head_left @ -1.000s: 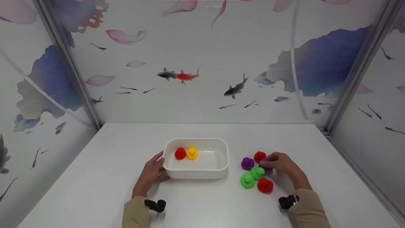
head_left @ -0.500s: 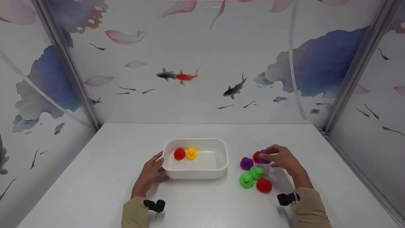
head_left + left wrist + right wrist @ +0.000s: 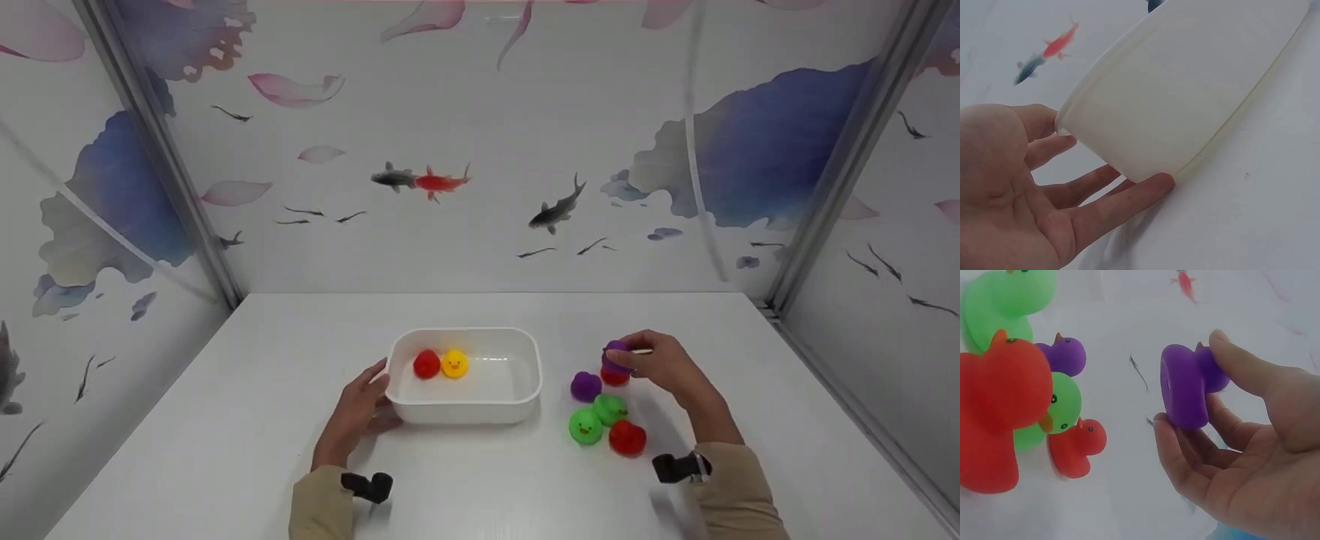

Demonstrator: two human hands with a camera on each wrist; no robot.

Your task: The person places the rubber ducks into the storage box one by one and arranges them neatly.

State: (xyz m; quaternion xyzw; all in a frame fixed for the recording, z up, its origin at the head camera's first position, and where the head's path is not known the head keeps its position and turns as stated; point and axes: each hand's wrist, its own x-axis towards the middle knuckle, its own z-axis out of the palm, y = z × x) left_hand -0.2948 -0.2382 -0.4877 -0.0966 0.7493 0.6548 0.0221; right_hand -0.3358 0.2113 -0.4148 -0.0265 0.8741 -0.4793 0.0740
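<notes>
My left hand (image 3: 356,409) holds the left end of a white plastic box (image 3: 465,412), thumb at the rim and fingertips along the wall and lower edge in the left wrist view. A red toy duck (image 3: 427,364) and a yellow duck (image 3: 454,364) sit in the box's left half. My right hand (image 3: 670,367) pinches a purple rubber duck (image 3: 1185,385) between thumb and fingers, its flat base turned sideways in the right wrist view. From the head, this duck overlaps a red duck (image 3: 615,376) behind the group.
Right of the box lie a second purple duck (image 3: 586,386), two green ducks (image 3: 586,426) touching each other, and another red duck (image 3: 628,438). The white table (image 3: 465,480) is enclosed by printed panels (image 3: 465,255) at the back and sides.
My right hand has lifted the purple duck from the right side of the group and moved it away from me and slightly left, over the back red duck. The left hand stays on the box.
</notes>
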